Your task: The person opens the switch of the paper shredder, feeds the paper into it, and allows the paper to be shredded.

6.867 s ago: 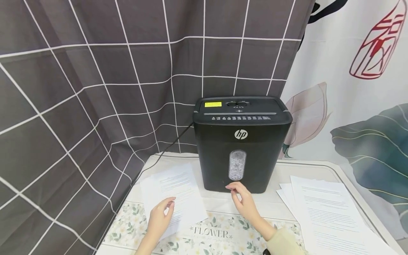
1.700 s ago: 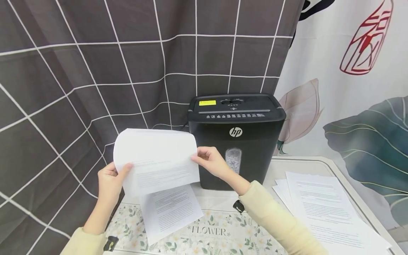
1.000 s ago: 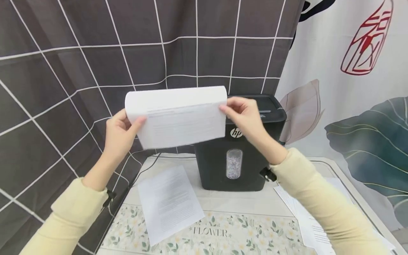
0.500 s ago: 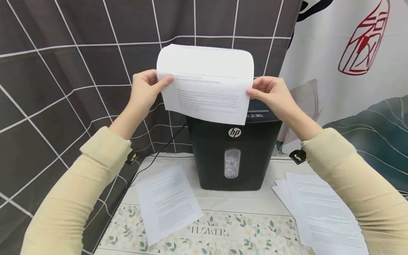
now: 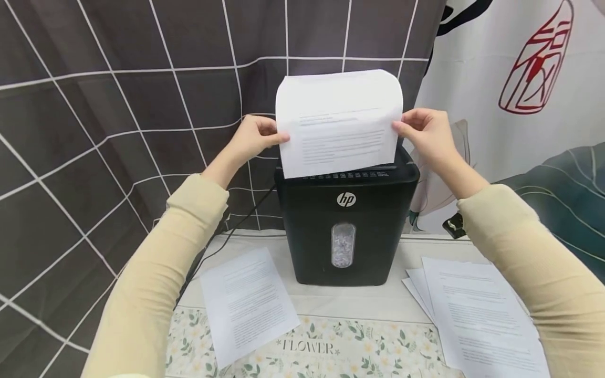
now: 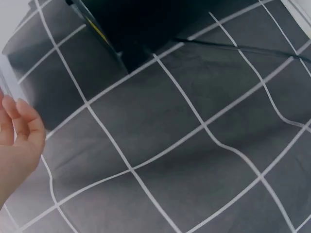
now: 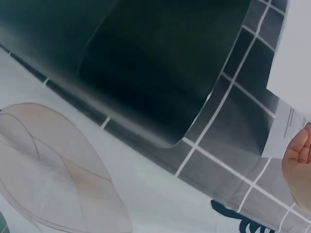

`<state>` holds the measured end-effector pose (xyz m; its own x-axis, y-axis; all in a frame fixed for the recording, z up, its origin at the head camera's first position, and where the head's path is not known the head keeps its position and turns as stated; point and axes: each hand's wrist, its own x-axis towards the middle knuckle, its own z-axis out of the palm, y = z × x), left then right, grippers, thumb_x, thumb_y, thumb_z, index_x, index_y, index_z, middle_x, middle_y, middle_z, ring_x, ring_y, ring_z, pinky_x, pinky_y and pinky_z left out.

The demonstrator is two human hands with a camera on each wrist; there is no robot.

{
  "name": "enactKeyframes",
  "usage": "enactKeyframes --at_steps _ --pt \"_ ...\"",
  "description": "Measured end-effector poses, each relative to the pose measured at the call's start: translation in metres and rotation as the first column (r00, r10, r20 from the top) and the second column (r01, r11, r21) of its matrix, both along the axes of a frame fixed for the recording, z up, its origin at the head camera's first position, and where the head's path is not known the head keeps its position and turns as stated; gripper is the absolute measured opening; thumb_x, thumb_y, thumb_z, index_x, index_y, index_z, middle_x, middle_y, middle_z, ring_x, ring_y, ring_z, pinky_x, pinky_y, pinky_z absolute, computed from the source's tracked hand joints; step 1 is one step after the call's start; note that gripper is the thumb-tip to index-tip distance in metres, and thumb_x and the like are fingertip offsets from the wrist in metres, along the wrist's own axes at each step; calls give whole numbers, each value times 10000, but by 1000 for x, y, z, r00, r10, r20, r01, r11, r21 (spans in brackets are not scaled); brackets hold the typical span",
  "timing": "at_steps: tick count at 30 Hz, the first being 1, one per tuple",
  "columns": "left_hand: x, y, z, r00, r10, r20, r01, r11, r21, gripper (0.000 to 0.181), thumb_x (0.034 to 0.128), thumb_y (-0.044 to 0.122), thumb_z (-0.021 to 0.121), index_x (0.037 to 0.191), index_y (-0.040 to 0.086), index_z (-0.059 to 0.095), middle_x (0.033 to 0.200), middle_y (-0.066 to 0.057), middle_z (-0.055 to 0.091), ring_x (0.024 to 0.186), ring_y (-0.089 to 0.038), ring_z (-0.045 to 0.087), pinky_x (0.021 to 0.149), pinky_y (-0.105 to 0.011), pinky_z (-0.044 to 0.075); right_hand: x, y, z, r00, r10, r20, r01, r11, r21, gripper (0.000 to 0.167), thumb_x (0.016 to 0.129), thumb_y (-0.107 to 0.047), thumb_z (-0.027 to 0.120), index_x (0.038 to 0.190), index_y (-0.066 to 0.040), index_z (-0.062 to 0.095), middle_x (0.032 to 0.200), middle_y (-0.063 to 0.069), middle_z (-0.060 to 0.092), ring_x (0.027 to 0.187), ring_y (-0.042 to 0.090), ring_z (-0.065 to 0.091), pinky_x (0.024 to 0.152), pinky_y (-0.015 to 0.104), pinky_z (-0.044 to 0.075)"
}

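A printed sheet of paper (image 5: 340,123), its top curling back, is held up over the black HP paper shredder (image 5: 347,236). My left hand (image 5: 255,135) pinches its left edge and my right hand (image 5: 427,131) pinches its right edge. The sheet's lower edge hangs just in front of or over the shredder's top; whether it touches the slot, I cannot tell. In the left wrist view the curled fingers of the left hand (image 6: 19,136) show at the left border. In the right wrist view the right hand (image 7: 299,165) is beside the paper (image 7: 291,63).
Another printed sheet (image 5: 250,307) lies on the table left of the shredder. Several printed sheets (image 5: 487,320) lie in a loose stack at the right. A black cord (image 5: 231,233) runs from the shredder down the left side. A grey checked curtain (image 5: 142,105) hangs behind.
Both hands have lifted the sheet from the left pile, carried it up and right over the shredder, and now lowered it slightly. Another sheet stays on the table.
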<state>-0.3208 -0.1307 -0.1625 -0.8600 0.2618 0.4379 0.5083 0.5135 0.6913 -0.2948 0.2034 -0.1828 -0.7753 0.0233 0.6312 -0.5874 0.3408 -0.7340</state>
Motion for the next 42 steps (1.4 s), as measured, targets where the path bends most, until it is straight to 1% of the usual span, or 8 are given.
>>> enactKeyframes --at_steps 3,6,9,17,21,28,36,42 --pt "-4 0 0 999 6 -38 -8 998 -59 179 808 113 737 845 -58 700 640 70 627 580 -62 480 554 -196 357 -3 3 -1 999 -40 4 40 998 54 46 846 -63 677 805 -42 678 651 -249 613 606 -44 550 612 87 426" --pt "-7 0 1 995 34 -92 -41 997 -71 184 795 120 750 810 -58 707 611 70 603 556 -61 441 528 -204 324 -6 5 -2 998 -68 -1 67 989 129 159 851 -86 680 877 69 659 653 -262 591 586 -32 518 590 105 402" --pt "-10 3 1 991 59 -123 -68 995 -70 191 797 130 750 819 -56 717 628 33 617 563 -63 434 531 -200 326 -9 8 -3 996 -85 -11 85 978 191 225 852 -104 684 905 111 645 648 -265 568 567 -11 474 565 130 370" --pt "-26 14 -14 990 97 -101 -107 990 -93 203 816 166 738 861 -32 731 750 -107 684 604 -81 463 561 -192 358 -21 19 -12 994 -109 -27 112 939 325 216 862 -106 673 881 108 654 629 -244 517 547 17 408 511 145 328" --pt "-32 18 -19 990 104 -99 -114 989 -99 210 814 166 739 873 -35 733 791 -138 695 624 -88 474 580 -190 372 -27 22 -17 992 -120 -38 126 930 344 190 858 -81 673 863 107 655 634 -203 521 542 20 403 501 146 322" --pt "-36 20 -23 986 126 -109 -140 982 -126 216 799 170 754 849 -39 734 738 -114 681 617 -101 451 567 -198 352 -34 23 -21 989 -133 -57 145 915 377 155 841 -40 680 835 114 659 643 -48 572 521 7 398 492 136 327" --pt "-40 21 -32 990 115 -82 -129 975 -183 227 819 195 737 882 -23 741 823 -167 702 640 -134 467 575 -218 349 -38 24 -29 989 -144 -26 142 902 408 161 846 -54 680 840 105 654 708 135 627 523 12 424 496 131 346" --pt "-40 23 -38 990 129 -53 -137 968 -210 235 818 199 738 888 -25 739 825 -169 701 655 -143 468 584 -218 349 -37 27 -34 991 -136 7 118 884 453 172 858 -76 673 840 94 651 703 148 599 534 58 407 489 172 325"
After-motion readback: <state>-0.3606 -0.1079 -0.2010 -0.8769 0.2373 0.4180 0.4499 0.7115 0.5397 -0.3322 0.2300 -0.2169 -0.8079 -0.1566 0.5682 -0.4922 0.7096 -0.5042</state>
